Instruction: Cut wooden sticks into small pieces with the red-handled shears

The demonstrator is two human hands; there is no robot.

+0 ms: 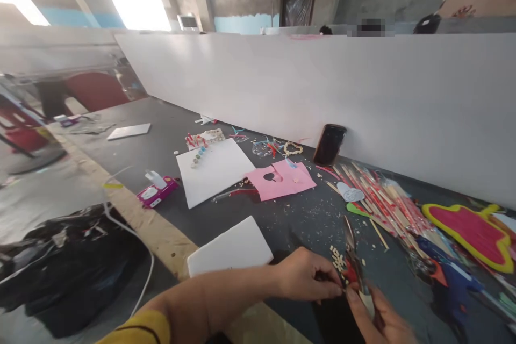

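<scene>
My left hand (pixel 308 274) reaches in from the left, its thumb and fingers pinched together close to my right fingertips. Whatever lies in that pinch is too small to make out. My right hand (pixel 385 317) is wrapped round a pair of scissors (pixel 350 239) with red and pale handles, the metal blades pointing away from me. Just beyond my left fingertips is a small heap of short pale pieces (pixel 337 259) on the dark table. Nearest to my left forearm lies a white foam board (pixel 231 247).
Pink paper (pixel 278 191) with a hole lies beside a larger white board (pixel 209 177). A phone (pixel 330 144) leans on the white partition (pixel 262 80). Wooden sticks (pixel 379 193), a blue glue gun (pixel 447 274) and a red-yellow cutout (pixel 471 231) crowd the right. A black bag (pixel 80 263) is left.
</scene>
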